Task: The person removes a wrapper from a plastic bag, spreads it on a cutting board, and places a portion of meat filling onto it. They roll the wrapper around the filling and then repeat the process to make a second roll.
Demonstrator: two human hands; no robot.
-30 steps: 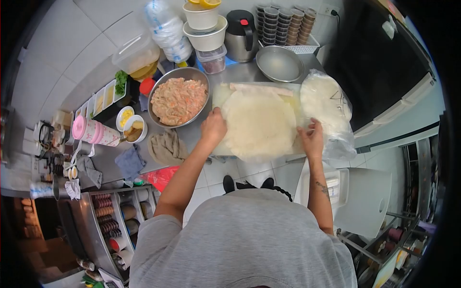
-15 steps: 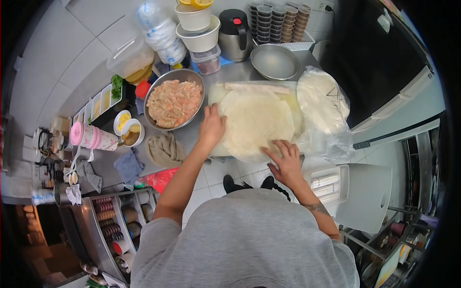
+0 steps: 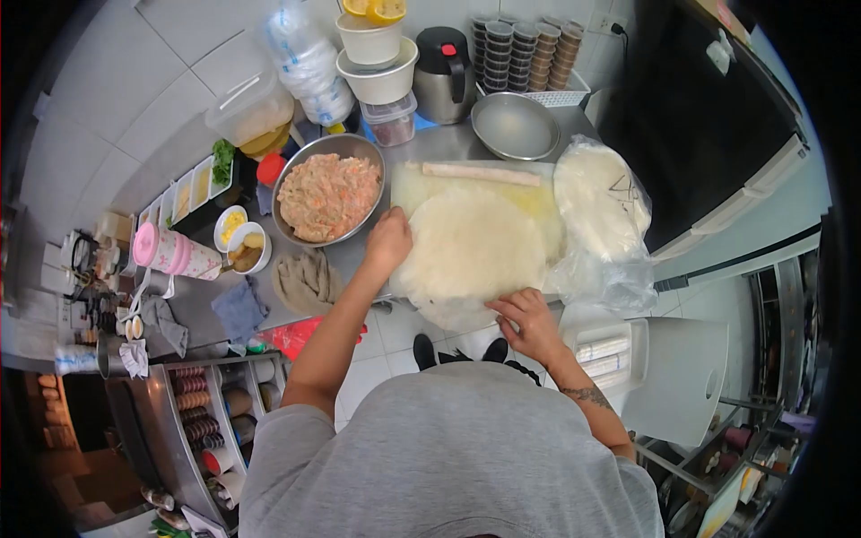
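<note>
A thin, round, pale wrapper sheet (image 3: 471, 247) lies over a cutting board (image 3: 409, 184), its near edge hanging past the board. My left hand (image 3: 389, 240) is closed at the sheet's left edge. At the near right edge, my right hand (image 3: 527, 325) pinches the sheet between thumb and fingers. A slim, pale pinkish roll (image 3: 482, 175) rests along the board's far side. Left of the board stands a metal bowl (image 3: 380, 193) of pinkish minced filling (image 3: 327, 197). To the right, a plastic bag (image 3: 603, 202) holds more pale round sheets.
A shallow metal pan (image 3: 515, 127) and a steel jug (image 3: 444, 76) stand at the back, near stacked sauce cups (image 3: 511, 54). Crumpled cloths (image 3: 306, 280), small white bowls (image 3: 247, 249) and a pink tumbler (image 3: 170, 251) occupy the left. An open white bin (image 3: 605, 351) sits at lower right.
The sheet has shifted toward me and slightly left, baring more of the board below the roll. Both hands have moved slightly toward me, and the right fingers have drawn together on the edge.
</note>
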